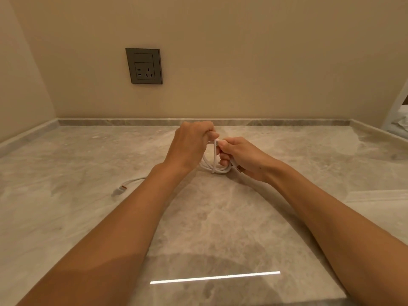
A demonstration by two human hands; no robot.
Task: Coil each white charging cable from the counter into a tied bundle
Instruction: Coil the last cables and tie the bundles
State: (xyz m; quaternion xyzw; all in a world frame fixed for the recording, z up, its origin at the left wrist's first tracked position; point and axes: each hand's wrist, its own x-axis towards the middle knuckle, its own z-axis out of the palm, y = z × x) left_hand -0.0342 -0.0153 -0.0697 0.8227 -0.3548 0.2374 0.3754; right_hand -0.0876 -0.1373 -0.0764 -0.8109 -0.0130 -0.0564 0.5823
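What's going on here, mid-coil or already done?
A person holds a loosely coiled white charging cable over the marble counter. The left hand grips the top of the loops; the right hand pinches a strand beside it. It looks not yet tied. Another plug end lies on the counter to the left.

A polished stone counter (212, 228), veined grey and beige like marble, gleams glossily and mirrors a bright strip of light (215, 277). Its low upstand (154, 122) is of the same smooth stone. The wall (242, 62) behind is matt, even beige. The socket plate (144, 66) shows a dark, satin, metal-like face. The white charging cable (220, 170) has a smooth, plastic-looking sheath. A loose plug (120, 191) looks like hard white plastic with an orange insert.
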